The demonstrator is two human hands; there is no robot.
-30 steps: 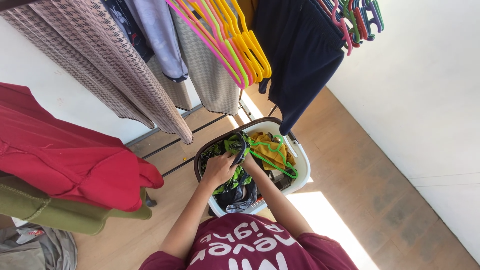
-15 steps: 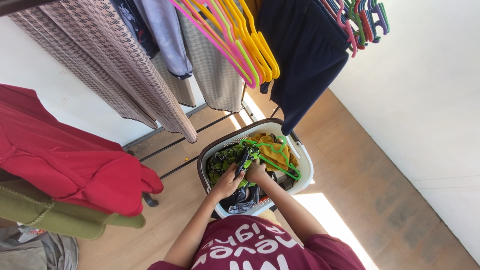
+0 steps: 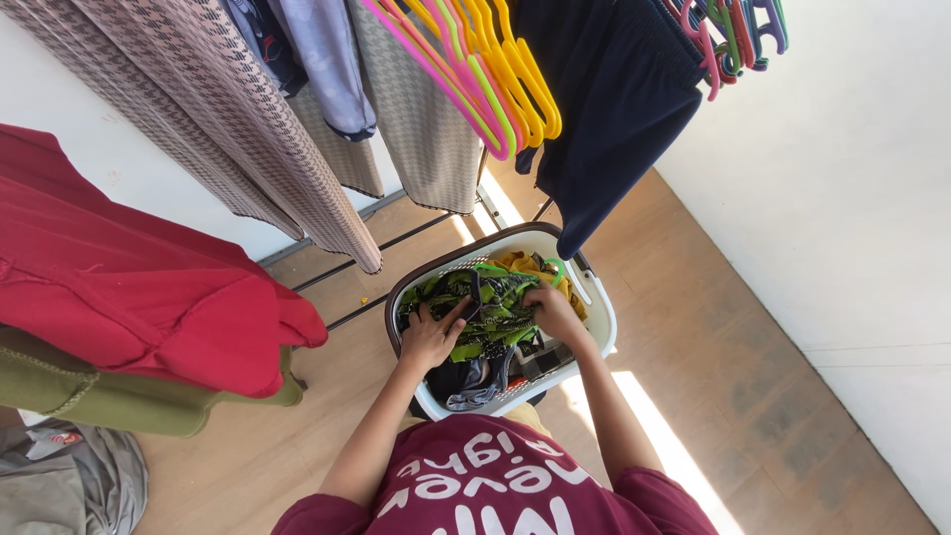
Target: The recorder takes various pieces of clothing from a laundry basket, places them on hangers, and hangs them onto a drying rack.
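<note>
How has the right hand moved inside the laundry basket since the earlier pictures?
Yes. The right hand has moved from the middle of the basket toward its far right rim, spreading the green patterned garment away from the left hand.

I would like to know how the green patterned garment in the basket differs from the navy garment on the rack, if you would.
The green patterned garment lies crumpled in the white laundry basket, under the left hand and right hand; the navy garment hangs untouched. The green patterned garment is printed, the navy garment plain. Both are cloth.
</note>
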